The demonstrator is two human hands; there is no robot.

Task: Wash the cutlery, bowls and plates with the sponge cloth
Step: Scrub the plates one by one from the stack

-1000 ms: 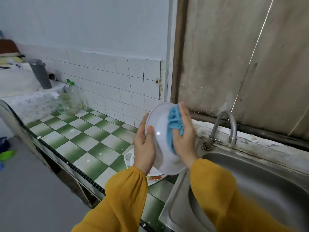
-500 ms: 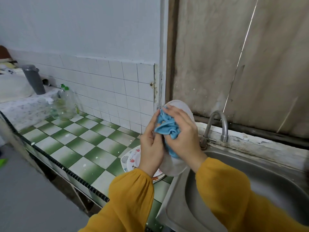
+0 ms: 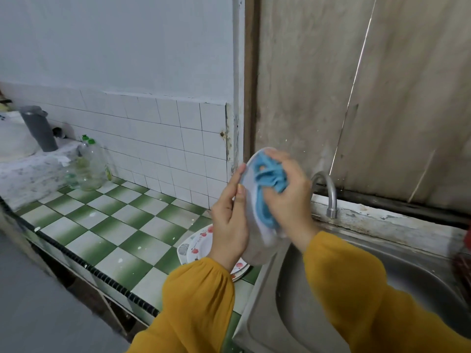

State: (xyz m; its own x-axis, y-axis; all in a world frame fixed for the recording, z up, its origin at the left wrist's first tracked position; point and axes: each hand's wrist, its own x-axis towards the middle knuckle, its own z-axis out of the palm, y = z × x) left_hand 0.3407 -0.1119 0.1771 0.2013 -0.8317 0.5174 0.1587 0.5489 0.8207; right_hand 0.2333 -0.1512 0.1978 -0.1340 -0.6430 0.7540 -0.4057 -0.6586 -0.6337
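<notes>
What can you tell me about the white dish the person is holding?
The white dish is plain and smooth, round-rimmed; plate or shallow bowl, I cannot tell. It is held up on edge, its face toward the right hand, which presses a bunched blue cloth against it. The left hand grips its left rim. It hangs above the left edge of the sink, in front of stacked patterned plates, apparently touching neither.

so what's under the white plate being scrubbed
A stack of red-patterned white plates on the green-and-white tiled counter, beside the steel sink. The left hand and yellow sleeve cover part of it.
</notes>
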